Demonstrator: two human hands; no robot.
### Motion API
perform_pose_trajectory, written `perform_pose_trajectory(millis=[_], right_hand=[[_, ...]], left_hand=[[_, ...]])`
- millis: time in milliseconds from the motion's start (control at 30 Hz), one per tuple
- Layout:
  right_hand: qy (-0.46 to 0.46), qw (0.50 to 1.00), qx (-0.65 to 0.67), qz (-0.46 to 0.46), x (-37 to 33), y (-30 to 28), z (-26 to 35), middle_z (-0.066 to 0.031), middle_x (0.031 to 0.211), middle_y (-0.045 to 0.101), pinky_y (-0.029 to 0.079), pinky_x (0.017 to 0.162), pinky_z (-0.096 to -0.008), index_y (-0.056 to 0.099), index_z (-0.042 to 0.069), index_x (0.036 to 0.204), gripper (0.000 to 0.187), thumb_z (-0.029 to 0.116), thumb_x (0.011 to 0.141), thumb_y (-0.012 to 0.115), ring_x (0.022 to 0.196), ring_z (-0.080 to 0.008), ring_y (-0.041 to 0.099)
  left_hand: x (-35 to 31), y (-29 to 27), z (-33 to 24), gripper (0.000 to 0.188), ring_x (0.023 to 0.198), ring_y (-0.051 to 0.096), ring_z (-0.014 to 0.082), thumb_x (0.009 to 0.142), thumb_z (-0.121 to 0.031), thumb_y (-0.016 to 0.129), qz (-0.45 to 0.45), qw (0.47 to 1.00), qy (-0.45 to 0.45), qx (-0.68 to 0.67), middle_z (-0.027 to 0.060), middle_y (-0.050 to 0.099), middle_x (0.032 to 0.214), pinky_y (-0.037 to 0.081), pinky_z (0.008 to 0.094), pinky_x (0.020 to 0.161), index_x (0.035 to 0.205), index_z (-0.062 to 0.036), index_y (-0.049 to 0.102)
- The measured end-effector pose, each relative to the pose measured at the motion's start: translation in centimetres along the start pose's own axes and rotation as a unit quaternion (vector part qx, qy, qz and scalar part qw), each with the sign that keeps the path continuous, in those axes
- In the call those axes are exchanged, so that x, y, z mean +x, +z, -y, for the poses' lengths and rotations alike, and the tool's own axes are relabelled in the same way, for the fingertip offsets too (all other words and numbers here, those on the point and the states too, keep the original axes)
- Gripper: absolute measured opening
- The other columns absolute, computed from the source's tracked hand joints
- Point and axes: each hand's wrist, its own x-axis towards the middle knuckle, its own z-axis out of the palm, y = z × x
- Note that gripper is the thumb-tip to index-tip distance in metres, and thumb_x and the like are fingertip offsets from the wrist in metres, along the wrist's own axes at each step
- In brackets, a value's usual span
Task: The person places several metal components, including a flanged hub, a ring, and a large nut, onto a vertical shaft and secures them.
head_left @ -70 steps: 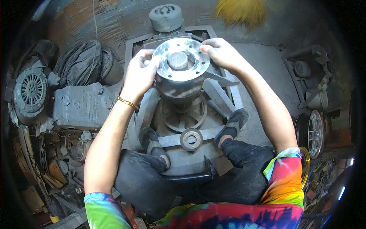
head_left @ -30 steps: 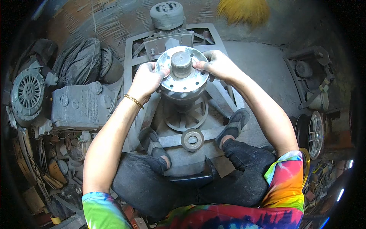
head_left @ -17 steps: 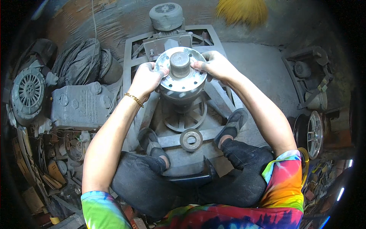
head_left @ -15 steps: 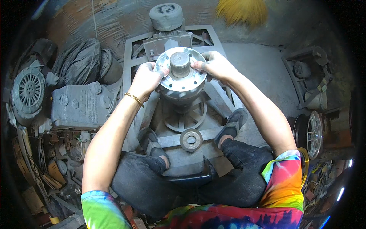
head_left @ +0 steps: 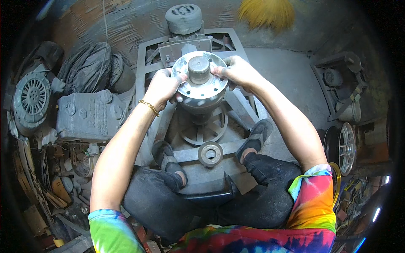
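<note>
At the middle of the view, above a grey metal frame (head_left: pixel 234 147), we see a pale metal disc (head_left: pixel 198 90) with small holes around its face. A ribbed, round-topped post (head_left: pixel 198 68) stands up through its centre, and a dark rounded drum (head_left: pixel 198 105) sits below. We see the left hand (head_left: pixel 166 86) gripping the disc by its left edge, thumb on the upper face. Across from it, the right hand (head_left: pixel 236 74) grips the right edge in the same way, its thumb close to the post. The hands hide part of the rim, so we cannot tell whether the disc rests on the drum or is held just above it.

Lower down, we find a spoked wheel (head_left: pixel 201 135) under the drum, and a flat ring (head_left: pixel 203 154) at the frame's near crossbar, between two sandaled feet. Beyond the disc we see a dusty motor (head_left: pixel 184 19); to the left, a grey ribbed cover (head_left: pixel 88 120); to the right, a silver wheel rim (head_left: pixel 346 149).
</note>
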Motion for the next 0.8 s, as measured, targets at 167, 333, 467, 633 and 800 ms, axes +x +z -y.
perform_pose_trajectory(millis=[167,333,467,633,800], right_hand=[[0.002,1.000,0.012,0.006,-0.2,0.0,0.2,-0.0080,0.068,0.062,0.044,0.045,-0.0254,0.065,-0.003,0.085,0.040,0.036,0.080,0.075,0.054,-0.0126,0.056],[-0.004,1.000,0.010,-0.009,0.2,0.2,-0.4,-0.0103,0.070,0.063,0.047,0.047,-0.0280,0.066,-0.006,0.088,0.039,0.032,0.080,0.074,0.056,-0.0151,0.059],[0.000,1.000,0.002,-0.010,0.1,0.2,-0.2,-0.0158,0.077,0.067,0.053,0.053,-0.0343,0.066,-0.012,0.094,0.042,0.027,0.079,0.074,0.063,-0.0209,0.065],[0.006,1.000,0.013,-0.012,0.1,0.3,-0.1,-0.0165,0.077,0.067,0.054,0.053,-0.0355,0.065,-0.012,0.095,0.043,0.026,0.079,0.073,0.064,-0.0217,0.065],[0.008,1.000,0.012,-0.010,0.2,0.2,-0.3,-0.0166,0.078,0.067,0.053,0.052,-0.0354,0.066,-0.011,0.095,0.041,0.026,0.079,0.073,0.064,-0.0215,0.065]], left_hand=[[0.1,0.0,-0.1,0.025,0.042,0.054,0.0082,0.092,-0.021,0.064,0.001,1.000,-0.002,0.006,0.0053,0.063,0.066,0.034,0.0201,0.033,0.099,0.0023,0.058],[-0.1,0.2,-0.3,0.024,0.042,0.053,0.0084,0.092,-0.020,0.064,-0.004,1.000,-0.005,0.011,0.0055,0.063,0.066,0.034,0.0206,0.033,0.099,0.0027,0.059],[0.1,0.4,0.0,0.025,0.041,0.053,0.0088,0.091,-0.019,0.064,-0.010,1.000,0.004,0.000,0.0057,0.063,0.066,0.034,0.0213,0.033,0.101,0.0036,0.059],[0.2,0.4,0.3,0.024,0.041,0.053,0.0092,0.092,-0.017,0.063,-0.016,1.000,0.007,0.001,0.0059,0.063,0.066,0.034,0.0218,0.033,0.102,0.0043,0.058],[0.3,0.5,0.3,0.023,0.041,0.053,0.0093,0.092,-0.017,0.063,-0.015,1.000,0.008,0.009,0.0062,0.063,0.066,0.034,0.0217,0.033,0.101,0.0041,0.058]])
